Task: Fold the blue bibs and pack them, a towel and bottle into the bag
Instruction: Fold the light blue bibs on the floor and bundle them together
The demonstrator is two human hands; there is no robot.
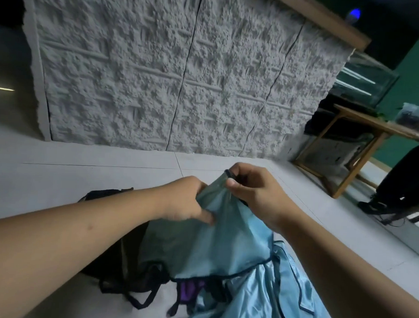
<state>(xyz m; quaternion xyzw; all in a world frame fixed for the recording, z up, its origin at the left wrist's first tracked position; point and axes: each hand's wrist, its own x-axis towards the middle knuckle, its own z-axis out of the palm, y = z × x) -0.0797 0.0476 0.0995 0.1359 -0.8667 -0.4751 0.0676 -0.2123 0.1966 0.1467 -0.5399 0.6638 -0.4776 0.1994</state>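
Slip risk: left hand (187, 201) and right hand (252, 192) pinch slick blue bib (223, 250) in a closed grip; satin may slide, spoiling fold.

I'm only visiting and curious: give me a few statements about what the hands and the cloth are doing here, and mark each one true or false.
1. Both hands hold the blue bib. True: the left hand grips it and the right hand pinches its dark-trimmed top edge.
2. The bib already lies folded flat on the floor. False: it is held up and hangs loose.
3. A black bag lies on the floor under the left forearm. True.
4. The right hand holds a bottle. False: it holds only the bib; no bottle shows.
5. A wooden table stands at the right. True.
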